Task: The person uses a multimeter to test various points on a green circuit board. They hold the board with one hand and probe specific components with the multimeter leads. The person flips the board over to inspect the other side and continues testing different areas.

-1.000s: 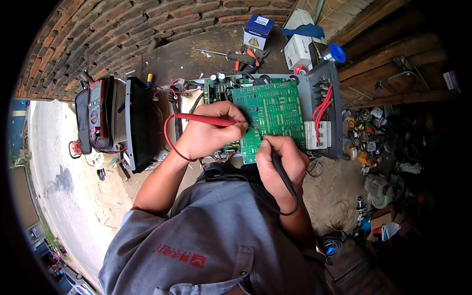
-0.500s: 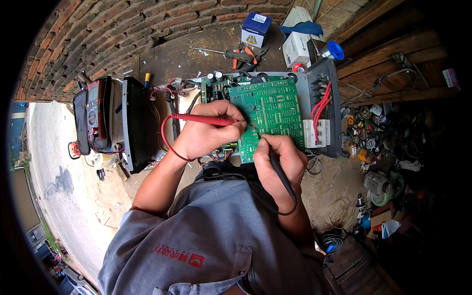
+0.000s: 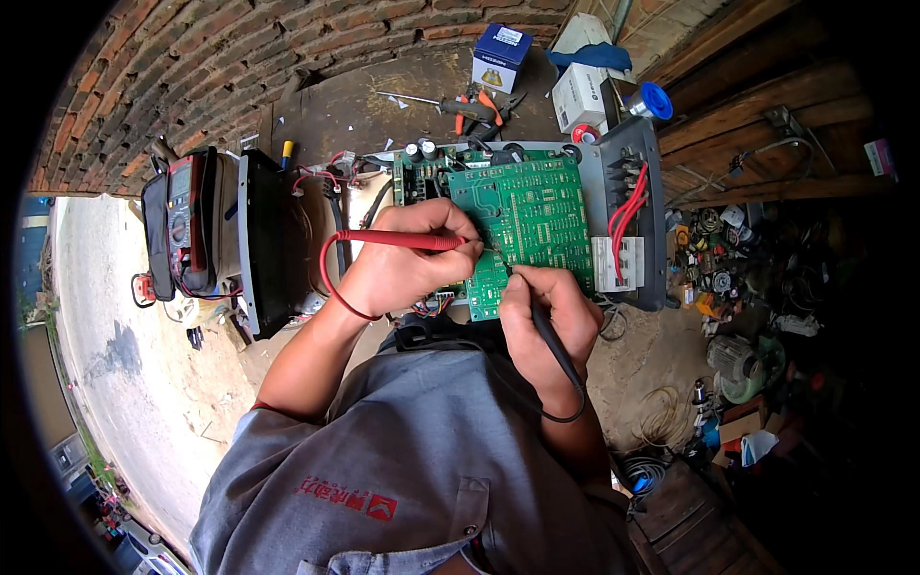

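A green circuit board (image 3: 548, 216) lies tilted slightly over the grey metal chassis, solder side up. Pinched in my left hand (image 3: 412, 261) is a red multimeter probe (image 3: 398, 239), its tip end over the middle of the board. From its back end a red lead loops down by my wrist. My right hand (image 3: 554, 321) grips a black multimeter probe (image 3: 553, 340), pointing up and left at the board close to the red one. Whether either tip touches the solder is too small to tell. The black lead curls below my right hand.
A multimeter (image 3: 180, 216) in a dark case stands left of the chassis's black end panel (image 3: 259, 244). Red wires (image 3: 628, 211) run to a white breaker (image 3: 616, 264) at the right. Behind lie pliers (image 3: 479, 110), a screwdriver (image 3: 412, 99), a blue box (image 3: 498, 59) and a white box (image 3: 579, 96).
Both hands keep their grip on the probes. The black probe and my right hand have shifted very slightly; the rest of the bench looks the same.
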Available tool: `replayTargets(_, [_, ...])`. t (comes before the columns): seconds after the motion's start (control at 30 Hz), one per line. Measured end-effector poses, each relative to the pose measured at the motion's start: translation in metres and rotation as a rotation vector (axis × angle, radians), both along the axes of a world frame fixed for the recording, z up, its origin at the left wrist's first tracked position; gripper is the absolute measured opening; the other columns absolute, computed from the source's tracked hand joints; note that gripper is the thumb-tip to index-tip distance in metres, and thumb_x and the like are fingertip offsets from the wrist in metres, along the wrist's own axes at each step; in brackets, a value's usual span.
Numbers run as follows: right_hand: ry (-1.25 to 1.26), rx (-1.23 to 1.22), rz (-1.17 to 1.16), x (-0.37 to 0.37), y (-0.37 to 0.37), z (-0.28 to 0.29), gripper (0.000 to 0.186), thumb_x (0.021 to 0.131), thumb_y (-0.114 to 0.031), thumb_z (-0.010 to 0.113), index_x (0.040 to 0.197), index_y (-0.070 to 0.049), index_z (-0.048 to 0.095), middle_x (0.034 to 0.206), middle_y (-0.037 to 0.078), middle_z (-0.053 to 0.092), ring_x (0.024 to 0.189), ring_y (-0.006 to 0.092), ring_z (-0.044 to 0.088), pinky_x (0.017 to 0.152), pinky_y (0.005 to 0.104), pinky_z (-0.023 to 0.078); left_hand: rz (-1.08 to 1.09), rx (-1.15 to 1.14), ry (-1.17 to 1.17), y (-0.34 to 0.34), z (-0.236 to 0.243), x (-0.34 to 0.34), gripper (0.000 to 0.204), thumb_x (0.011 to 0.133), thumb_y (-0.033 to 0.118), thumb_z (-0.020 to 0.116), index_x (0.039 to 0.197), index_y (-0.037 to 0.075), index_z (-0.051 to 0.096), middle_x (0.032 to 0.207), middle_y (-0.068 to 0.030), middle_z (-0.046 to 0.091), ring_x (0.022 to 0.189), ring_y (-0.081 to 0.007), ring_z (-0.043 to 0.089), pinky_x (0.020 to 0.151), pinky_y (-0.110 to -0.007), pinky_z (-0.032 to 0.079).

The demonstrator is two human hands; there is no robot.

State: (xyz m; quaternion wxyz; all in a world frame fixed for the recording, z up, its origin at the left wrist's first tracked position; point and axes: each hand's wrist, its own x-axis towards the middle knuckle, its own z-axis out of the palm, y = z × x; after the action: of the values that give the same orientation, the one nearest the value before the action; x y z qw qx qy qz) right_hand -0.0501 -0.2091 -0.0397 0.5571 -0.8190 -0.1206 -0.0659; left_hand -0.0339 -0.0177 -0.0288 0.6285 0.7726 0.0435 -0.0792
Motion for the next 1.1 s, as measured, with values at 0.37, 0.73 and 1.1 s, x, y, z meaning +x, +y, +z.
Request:
replayTargets(0.37, [0.079,-0.092,-0.040,-0.003,-0.001,-0.001,0.013,0.083,0.001,0.071,0.095,0.000,0.066,0.072,0.013,0.067,0.059,0.0196,0.064,0.057,0.0320,0.051,-0.069,-0.056,-0.122,0.002,-0.002,0.001,0.011,0.080,0.007,0.075,0.086,0.002,0.068,0.077,-0.0032,0.066,0.071,-0.0063,0.061,0.063,-0.025,0.049])
replayTargets(0.73, [0.085,-0.065,-0.031,-0.002,-0.002,-0.004,0.011,0.087,0.001,0.067,0.097,0.003,0.065,0.071,0.011,0.067,0.060,0.0118,0.062,0.056,0.0275,0.050,-0.048,-0.044,-0.173,0.001,-0.009,0.001,0.011,0.081,0.008,0.073,0.084,0.000,0.067,0.070,-0.0051,0.066,0.064,-0.0064,0.060,0.057,-0.026,0.049])
replayTargets(1.1, [0.070,-0.051,-0.054,-0.004,-0.006,-0.002,0.011,0.085,0.001,0.069,0.096,0.002,0.065,0.074,0.012,0.069,0.063,0.0142,0.065,0.059,0.0292,0.052,-0.068,-0.050,-0.195,-0.002,-0.007,0.004,0.010,0.080,0.007,0.074,0.085,0.000,0.067,0.071,-0.0035,0.067,0.066,-0.0056,0.060,0.058,-0.025,0.049])
